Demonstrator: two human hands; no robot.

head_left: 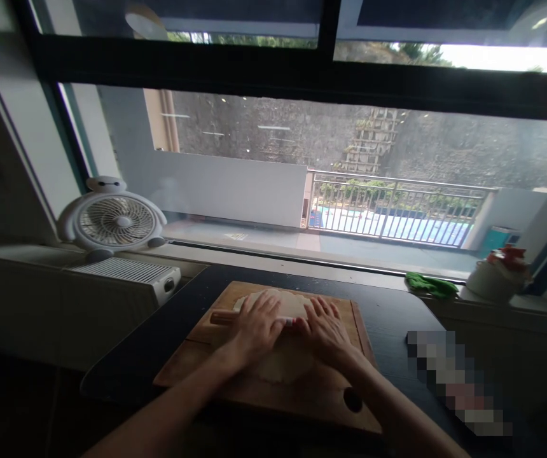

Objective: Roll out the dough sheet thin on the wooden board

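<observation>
A wooden rolling pin (223,317) lies crosswise on a flat, pale sheet of dough (285,364). The dough rests on a wooden cutting board (328,404) and shows both beyond the pin and on my side of it. My left hand (256,318) lies over the left part of the pin, fingers stretched forward above the dough. Over the right part, my right hand (324,323) rests with its fingers extended and slightly apart. A small red and white mark shows on the pin between the hands. Both palms cover much of the pin, and its right end is hidden.
The board sits on a dark table (130,346) before a wide window. A white fan (123,222) stands at the left, near a white heater (154,286). On the sill at right are a green cloth (430,285) and a pale pot (495,277). A pixelated object (459,385) lies at the table's right.
</observation>
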